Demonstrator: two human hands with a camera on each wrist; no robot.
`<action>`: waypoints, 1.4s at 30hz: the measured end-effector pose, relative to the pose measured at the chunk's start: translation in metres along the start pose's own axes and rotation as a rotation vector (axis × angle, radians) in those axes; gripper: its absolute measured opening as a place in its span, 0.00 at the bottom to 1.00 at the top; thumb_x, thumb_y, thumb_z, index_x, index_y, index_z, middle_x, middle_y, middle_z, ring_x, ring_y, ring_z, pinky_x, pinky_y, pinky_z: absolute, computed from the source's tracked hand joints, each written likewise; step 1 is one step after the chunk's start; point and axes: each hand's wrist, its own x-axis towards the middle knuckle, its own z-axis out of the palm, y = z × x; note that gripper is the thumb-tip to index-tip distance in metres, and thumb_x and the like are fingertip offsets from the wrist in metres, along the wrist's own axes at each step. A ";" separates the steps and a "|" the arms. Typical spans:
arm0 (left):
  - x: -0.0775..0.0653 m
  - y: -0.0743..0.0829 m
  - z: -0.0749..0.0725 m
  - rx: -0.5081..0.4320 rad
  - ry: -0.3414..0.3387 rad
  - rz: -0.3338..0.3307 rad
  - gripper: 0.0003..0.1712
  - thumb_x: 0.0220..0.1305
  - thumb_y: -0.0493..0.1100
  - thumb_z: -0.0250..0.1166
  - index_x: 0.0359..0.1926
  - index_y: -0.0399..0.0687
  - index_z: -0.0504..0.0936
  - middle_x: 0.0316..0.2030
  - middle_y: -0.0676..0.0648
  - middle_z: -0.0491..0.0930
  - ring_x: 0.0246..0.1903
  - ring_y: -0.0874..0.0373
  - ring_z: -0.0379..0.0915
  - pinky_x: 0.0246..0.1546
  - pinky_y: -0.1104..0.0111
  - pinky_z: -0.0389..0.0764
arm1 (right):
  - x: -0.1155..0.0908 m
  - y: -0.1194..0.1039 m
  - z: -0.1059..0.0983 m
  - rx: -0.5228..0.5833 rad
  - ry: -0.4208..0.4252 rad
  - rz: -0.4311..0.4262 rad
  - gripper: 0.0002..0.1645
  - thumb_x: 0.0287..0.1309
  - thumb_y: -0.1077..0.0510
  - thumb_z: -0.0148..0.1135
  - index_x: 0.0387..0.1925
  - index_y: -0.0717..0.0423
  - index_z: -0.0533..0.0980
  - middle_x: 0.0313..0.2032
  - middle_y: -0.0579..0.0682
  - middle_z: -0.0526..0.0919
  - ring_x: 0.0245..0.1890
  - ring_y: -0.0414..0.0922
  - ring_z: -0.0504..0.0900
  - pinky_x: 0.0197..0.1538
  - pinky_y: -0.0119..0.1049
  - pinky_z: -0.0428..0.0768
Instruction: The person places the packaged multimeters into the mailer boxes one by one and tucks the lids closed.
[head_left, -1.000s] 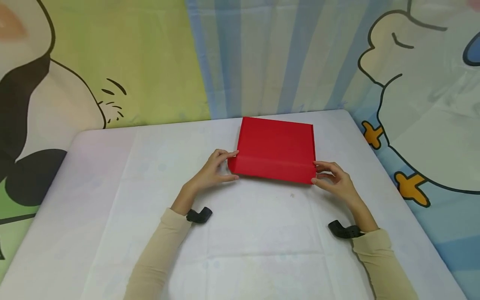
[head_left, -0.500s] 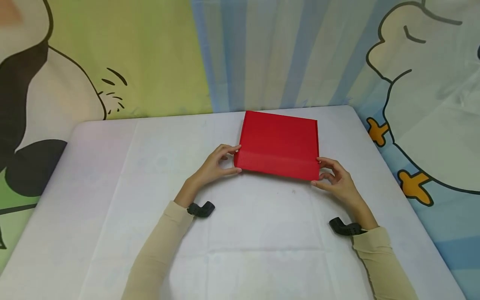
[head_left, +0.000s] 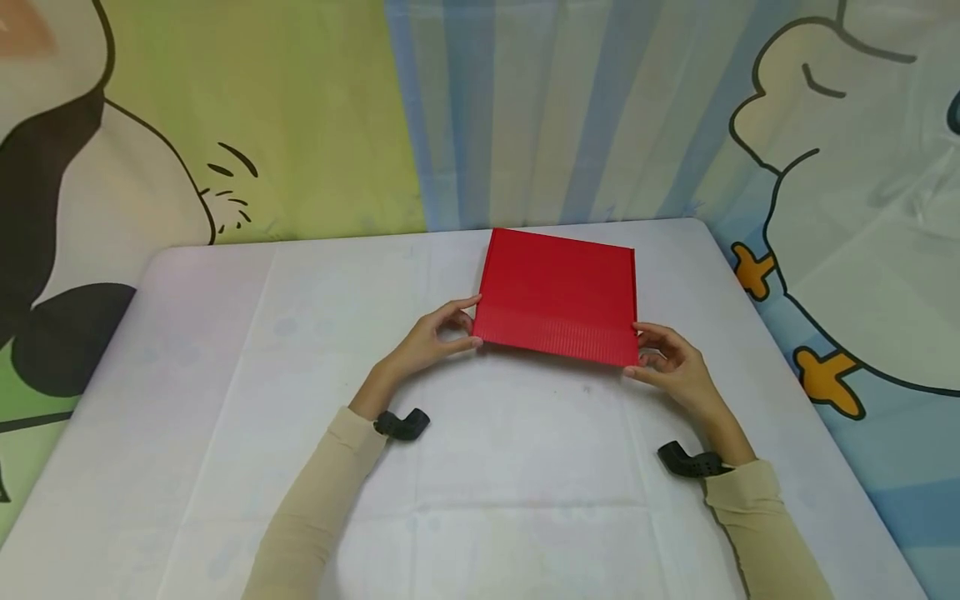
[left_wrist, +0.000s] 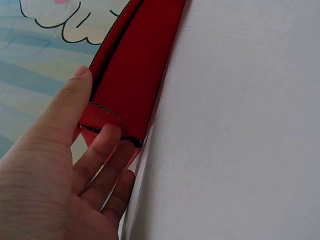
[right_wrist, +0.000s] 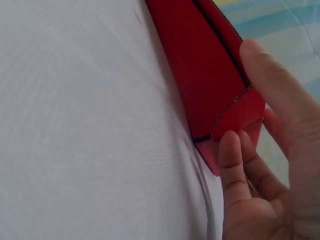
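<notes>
A red cardboard box with a flat lid lies near the far edge of the white-covered table. My left hand holds its near left corner, thumb and fingers spread around it. At the near right corner, my right hand does likewise. The left wrist view shows my left thumb against the lid's edge and fingertips on the corner flap. In the right wrist view my right thumb presses the lid's edge, with fingertips at the other corner flap. A dark gap shows beneath the lid. The box's inside is hidden.
The white tablecloth spreads around the box. A cartoon-printed curtain hangs behind the table and along its sides. Black wrist-worn devices sit on the left and right wrists.
The box's near left corner and my left hand have shifted slightly right. Fine ridges now show along the lid's near band. My right hand keeps its place at its corner.
</notes>
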 end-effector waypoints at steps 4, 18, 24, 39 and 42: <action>0.000 -0.001 0.000 -0.007 0.001 -0.002 0.40 0.57 0.37 0.72 0.70 0.46 0.67 0.47 0.43 0.77 0.49 0.49 0.74 0.56 0.57 0.73 | -0.001 0.000 0.001 -0.002 0.023 0.020 0.41 0.41 0.82 0.69 0.61 0.70 0.69 0.44 0.51 0.77 0.36 0.43 0.76 0.39 0.24 0.79; 0.002 -0.009 0.007 0.009 0.017 0.001 0.40 0.58 0.38 0.72 0.70 0.51 0.66 0.54 0.45 0.72 0.56 0.52 0.69 0.56 0.57 0.72 | -0.002 0.005 0.005 0.056 0.002 -0.041 0.39 0.49 0.81 0.63 0.65 0.69 0.65 0.60 0.50 0.71 0.55 0.41 0.73 0.53 0.27 0.78; 0.005 -0.008 0.010 0.069 -0.003 0.018 0.46 0.59 0.40 0.71 0.74 0.57 0.58 0.60 0.46 0.68 0.58 0.54 0.71 0.53 0.59 0.72 | 0.000 0.008 0.007 -0.056 -0.033 -0.029 0.41 0.53 0.79 0.61 0.69 0.65 0.63 0.68 0.53 0.61 0.63 0.39 0.67 0.58 0.24 0.72; 0.008 -0.009 0.018 0.180 0.058 -0.022 0.41 0.61 0.40 0.69 0.72 0.57 0.60 0.55 0.45 0.70 0.54 0.54 0.70 0.48 0.61 0.73 | 0.007 0.004 0.021 -0.164 0.066 -0.054 0.37 0.49 0.81 0.64 0.63 0.71 0.65 0.62 0.56 0.69 0.56 0.36 0.74 0.53 0.22 0.75; 0.010 -0.008 0.021 0.187 0.083 -0.033 0.39 0.61 0.39 0.69 0.71 0.55 0.62 0.55 0.44 0.70 0.54 0.53 0.71 0.47 0.61 0.73 | 0.008 0.003 0.023 -0.173 0.105 -0.011 0.35 0.51 0.78 0.65 0.62 0.69 0.67 0.61 0.55 0.70 0.55 0.36 0.75 0.53 0.23 0.75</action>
